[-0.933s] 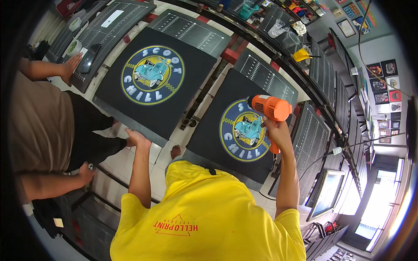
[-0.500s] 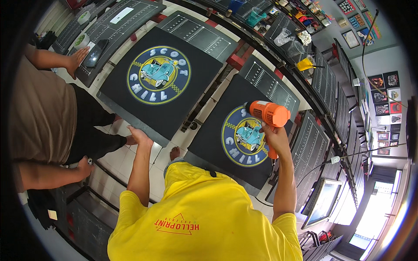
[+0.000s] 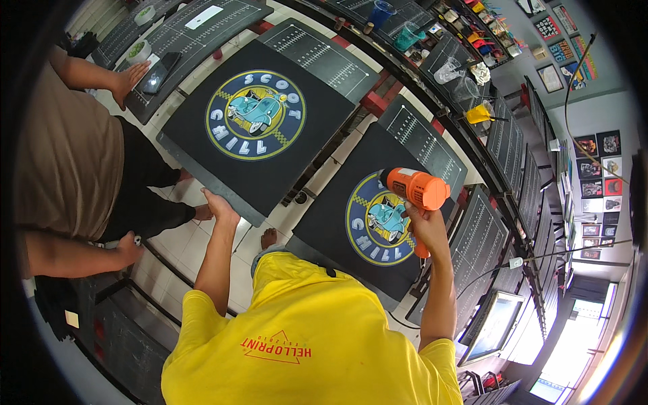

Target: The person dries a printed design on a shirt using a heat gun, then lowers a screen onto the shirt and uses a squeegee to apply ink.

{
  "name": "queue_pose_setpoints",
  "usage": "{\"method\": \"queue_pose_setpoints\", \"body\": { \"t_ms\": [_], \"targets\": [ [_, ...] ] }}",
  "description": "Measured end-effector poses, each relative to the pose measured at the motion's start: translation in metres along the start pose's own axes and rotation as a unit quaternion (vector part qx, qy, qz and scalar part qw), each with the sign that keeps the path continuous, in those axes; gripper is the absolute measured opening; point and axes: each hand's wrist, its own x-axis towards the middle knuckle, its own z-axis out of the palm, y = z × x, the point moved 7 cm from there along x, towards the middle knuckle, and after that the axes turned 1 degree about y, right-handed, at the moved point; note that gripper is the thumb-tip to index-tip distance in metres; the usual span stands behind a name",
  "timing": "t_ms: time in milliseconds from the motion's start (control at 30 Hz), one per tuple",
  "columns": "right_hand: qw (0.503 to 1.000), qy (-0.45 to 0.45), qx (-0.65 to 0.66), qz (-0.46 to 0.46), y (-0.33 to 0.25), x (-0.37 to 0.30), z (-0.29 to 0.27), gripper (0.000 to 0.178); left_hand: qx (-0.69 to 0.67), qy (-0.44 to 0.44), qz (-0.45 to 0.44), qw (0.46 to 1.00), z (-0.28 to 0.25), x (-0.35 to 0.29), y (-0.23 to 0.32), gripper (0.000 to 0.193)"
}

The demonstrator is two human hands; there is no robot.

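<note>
An orange heat gun (image 3: 422, 189) is in my right hand (image 3: 428, 228), its black nozzle pointing left. It hangs above a black cloth panel (image 3: 324, 219) that carries a round scooter print (image 3: 388, 219); gun and hand cover part of the design. My left hand (image 3: 223, 210) holds the near edge of the left printing board (image 3: 236, 202), its fingers partly hidden by the board. On that board lies another black cloth panel (image 3: 182, 128) with a matching round print (image 3: 255, 115) in blue, yellow and white.
At the left stands another person (image 3: 74, 155), one hand (image 3: 128, 82) on a board beside a phone (image 3: 162, 73) and a tape roll (image 3: 139, 52). Dark printing boards (image 3: 476, 233) ring the frame. Plastic cups, one yellow (image 3: 478, 113), sit beyond. A power cable (image 3: 482, 273) runs at the right.
The view has shifted slightly, so the boards appear a little further right. The heat gun's body now sits a bit lower relative to the print. Both my hands keep their holds.
</note>
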Motion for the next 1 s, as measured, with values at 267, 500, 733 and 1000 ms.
{"method": "queue_pose_setpoints", "body": {
  "t_ms": [267,500,733,1000],
  "targets": [
    [0.999,-0.037,0.010,0.003,-0.007,-0.004,0.008,0.031,-0.013,-0.017,-0.006,1.000,-0.007,0.010,-0.005,0.076],
    [0.999,-0.030,0.011,-0.002,-0.014,-0.005,0.014,0.036,-0.016,-0.016,-0.003,1.000,0.001,0.003,-0.002,0.076],
    [0.998,-0.057,0.000,-0.008,-0.010,-0.009,0.015,0.036,-0.028,0.009,-0.008,1.000,-0.003,0.003,-0.004,0.067],
    [0.999,-0.034,0.024,-0.020,-0.004,-0.013,0.013,0.035,-0.041,-0.019,0.000,0.999,-0.011,0.016,-0.005,0.062]
  ]
}}
